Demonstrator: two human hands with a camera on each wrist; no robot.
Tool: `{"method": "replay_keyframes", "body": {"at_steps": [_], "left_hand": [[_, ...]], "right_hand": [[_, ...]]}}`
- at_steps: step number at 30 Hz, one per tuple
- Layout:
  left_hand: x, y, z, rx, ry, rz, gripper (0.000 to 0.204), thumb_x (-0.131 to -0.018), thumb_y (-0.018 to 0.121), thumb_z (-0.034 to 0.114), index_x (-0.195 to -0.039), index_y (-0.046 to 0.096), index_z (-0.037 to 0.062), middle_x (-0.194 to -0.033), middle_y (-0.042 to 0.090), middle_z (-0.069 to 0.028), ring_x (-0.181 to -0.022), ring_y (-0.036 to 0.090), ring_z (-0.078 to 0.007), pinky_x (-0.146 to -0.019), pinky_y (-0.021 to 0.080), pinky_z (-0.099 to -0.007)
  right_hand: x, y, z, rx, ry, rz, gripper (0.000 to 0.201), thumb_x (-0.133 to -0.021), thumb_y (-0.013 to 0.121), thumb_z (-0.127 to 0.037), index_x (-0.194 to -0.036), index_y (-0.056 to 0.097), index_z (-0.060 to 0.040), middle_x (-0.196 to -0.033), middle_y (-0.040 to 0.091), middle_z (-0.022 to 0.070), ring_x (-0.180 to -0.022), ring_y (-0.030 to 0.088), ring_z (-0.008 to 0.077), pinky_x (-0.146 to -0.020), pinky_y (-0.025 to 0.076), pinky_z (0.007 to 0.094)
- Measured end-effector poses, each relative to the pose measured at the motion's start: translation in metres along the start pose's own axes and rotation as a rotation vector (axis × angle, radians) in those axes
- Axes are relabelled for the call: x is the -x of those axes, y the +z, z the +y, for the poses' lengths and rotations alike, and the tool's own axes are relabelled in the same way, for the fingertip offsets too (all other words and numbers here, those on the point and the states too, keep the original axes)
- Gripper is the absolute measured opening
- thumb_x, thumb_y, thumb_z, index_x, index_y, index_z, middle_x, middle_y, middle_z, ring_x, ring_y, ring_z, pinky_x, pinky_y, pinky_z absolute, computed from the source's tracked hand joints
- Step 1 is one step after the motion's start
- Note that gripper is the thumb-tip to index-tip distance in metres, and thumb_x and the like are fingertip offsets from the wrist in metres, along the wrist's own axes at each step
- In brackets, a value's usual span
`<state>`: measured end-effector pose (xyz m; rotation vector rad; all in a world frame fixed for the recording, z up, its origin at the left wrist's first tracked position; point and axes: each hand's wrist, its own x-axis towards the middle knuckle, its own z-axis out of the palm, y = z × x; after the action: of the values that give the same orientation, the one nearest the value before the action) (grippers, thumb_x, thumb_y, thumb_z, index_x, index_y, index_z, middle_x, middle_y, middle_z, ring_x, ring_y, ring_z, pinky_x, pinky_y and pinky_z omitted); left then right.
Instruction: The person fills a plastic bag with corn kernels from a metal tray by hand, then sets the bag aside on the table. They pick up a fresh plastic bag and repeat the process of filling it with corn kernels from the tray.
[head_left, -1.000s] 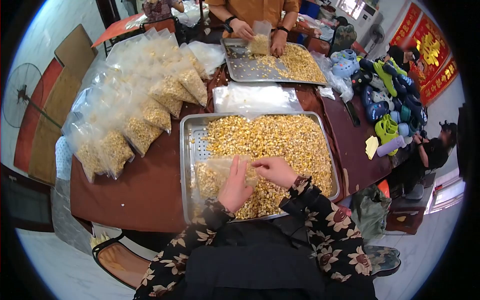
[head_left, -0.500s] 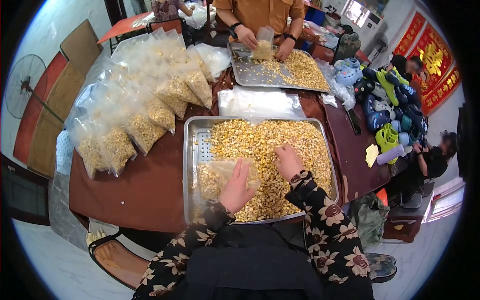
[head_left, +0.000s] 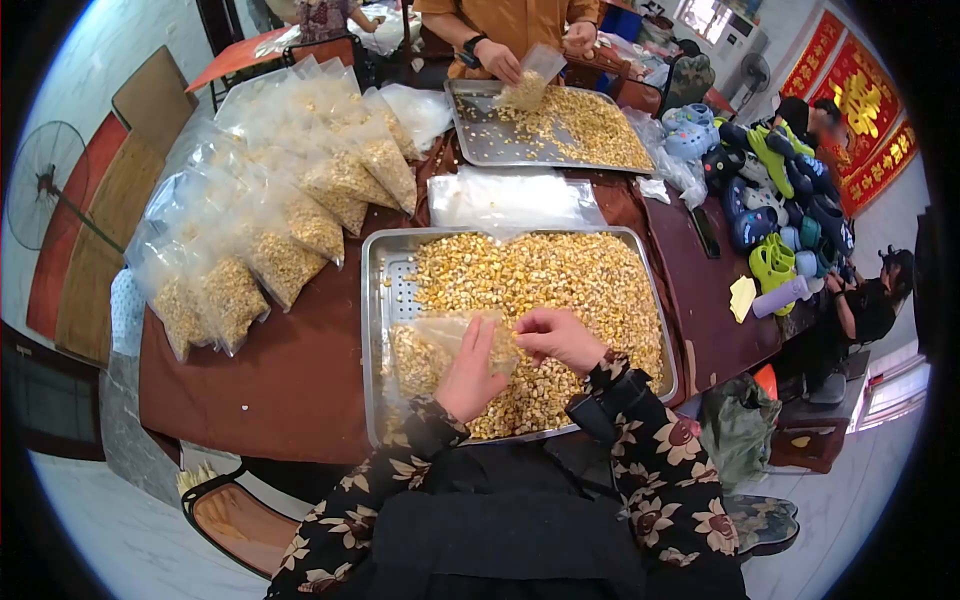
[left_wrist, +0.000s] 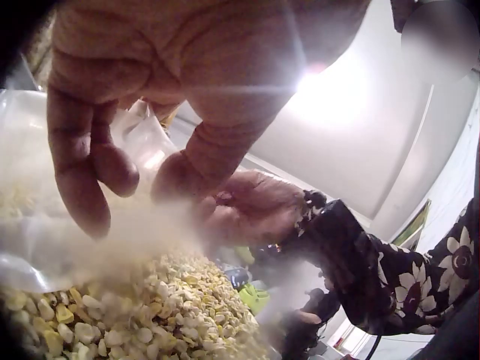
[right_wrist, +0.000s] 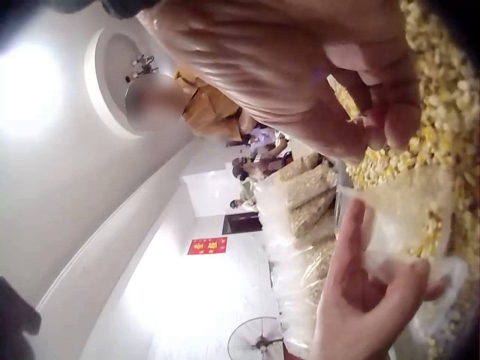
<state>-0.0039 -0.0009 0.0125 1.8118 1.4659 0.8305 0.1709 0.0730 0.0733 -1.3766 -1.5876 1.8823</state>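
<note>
A clear plastic bag [head_left: 418, 352] partly filled with corn kernels lies at the left of the near metal tray [head_left: 369, 300]. My left hand [head_left: 470, 380] holds the bag near its mouth, index finger extended and thumb spread in the right wrist view. My right hand [head_left: 562, 340] is just right of the bag mouth, over the loose corn kernels [head_left: 590, 275] spread through the tray. Its fingers are curled, and pale yellow kernels [right_wrist: 346, 99] show between them in the right wrist view.
Several filled bags [head_left: 290, 250] stand at left. A stack of flat bags [head_left: 505, 198] lies beyond my tray. Across the table, a person in an orange shirt [head_left: 510, 25] holds a bag over a second tray [head_left: 480, 150]. Clogs [head_left: 770, 180] and a phone [head_left: 705, 232] lie at right.
My right hand went from the bag mouth to the loose kernels on the right, then back beside the bag. My left hand stayed at the bag. The person opposite raised one hand from their tray.
</note>
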Motion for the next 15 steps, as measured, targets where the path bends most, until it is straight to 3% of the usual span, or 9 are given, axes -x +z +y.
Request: {"method": "replay_keyframes", "body": {"at_steps": [5, 7, 8, 9, 11, 15], "left_hand": [[0.000, -0.002, -0.002, 0.021, -0.003, -0.010, 0.077, -0.073, 0.061, 0.010, -0.139, 0.024, 0.0018, -0.144, 0.021, -0.0262, -0.114, 0.047, -0.0443, -0.089, 0.046, -0.0437], [0.001, 0.001, -0.005, -0.011, 0.045, 0.043, 0.076, -0.073, 0.061, 0.010, -0.139, 0.025, 0.0016, -0.144, 0.022, -0.0265, -0.113, 0.047, -0.0442, -0.088, 0.046, -0.0435], [0.002, 0.000, -0.005, -0.008, 0.044, 0.044, 0.076, -0.073, 0.061, 0.010, -0.139, 0.025, 0.0016, -0.144, 0.022, -0.0265, -0.113, 0.047, -0.0442, -0.088, 0.046, -0.0435], [0.002, 0.000, -0.004, -0.013, 0.039, 0.034, 0.076, -0.073, 0.061, 0.011, -0.139, 0.025, 0.0009, -0.144, 0.021, -0.0267, -0.112, 0.048, -0.0441, -0.088, 0.046, -0.0433], [0.001, -0.001, -0.003, -0.015, 0.036, 0.026, 0.075, -0.074, 0.060, 0.011, -0.139, 0.024, 0.0002, -0.144, 0.021, -0.0268, -0.111, 0.049, -0.0440, -0.087, 0.046, -0.0432], [0.000, 0.001, -0.003, -0.013, 0.014, -0.009, 0.074, -0.075, 0.060, 0.012, -0.139, 0.024, -0.0011, -0.145, 0.020, -0.0259, -0.108, 0.052, -0.0432, -0.086, 0.047, -0.0425]], "right_hand": [[-0.001, 0.013, -0.006, 0.052, -0.067, -0.068, 0.032, -0.090, 0.055, -0.014, -0.117, 0.056, 0.0040, -0.090, 0.063, 0.0084, -0.075, 0.063, 0.0119, -0.060, 0.054, 0.0237], [-0.001, 0.003, -0.006, 0.168, -0.127, 0.107, 0.030, -0.090, 0.055, -0.014, -0.113, 0.058, 0.0042, -0.093, 0.063, 0.0082, -0.075, 0.062, 0.0100, -0.057, 0.052, 0.0223], [-0.003, -0.007, -0.003, 0.259, -0.069, 0.208, 0.027, -0.085, 0.061, -0.019, -0.106, 0.064, -0.0020, -0.089, 0.065, 0.0108, -0.078, 0.064, 0.0168, -0.061, 0.052, 0.0286], [-0.006, -0.022, 0.010, 0.261, -0.067, 0.208, 0.027, -0.085, 0.061, -0.019, -0.106, 0.064, -0.0020, -0.089, 0.065, 0.0108, -0.078, 0.064, 0.0168, -0.061, 0.052, 0.0286], [-0.013, -0.051, 0.038, 0.896, -0.417, 0.479, 0.036, -0.078, 0.067, -0.024, -0.109, 0.063, -0.0052, -0.106, 0.061, 0.0173, -0.095, 0.060, 0.0278, -0.080, 0.049, 0.0385], [-0.002, -0.057, 0.049, 1.131, -0.281, 0.631, 0.049, -0.072, 0.071, -0.028, -0.115, 0.059, -0.0075, -0.118, 0.052, 0.0201, -0.105, 0.052, 0.0360, -0.092, 0.042, 0.0439]]}}
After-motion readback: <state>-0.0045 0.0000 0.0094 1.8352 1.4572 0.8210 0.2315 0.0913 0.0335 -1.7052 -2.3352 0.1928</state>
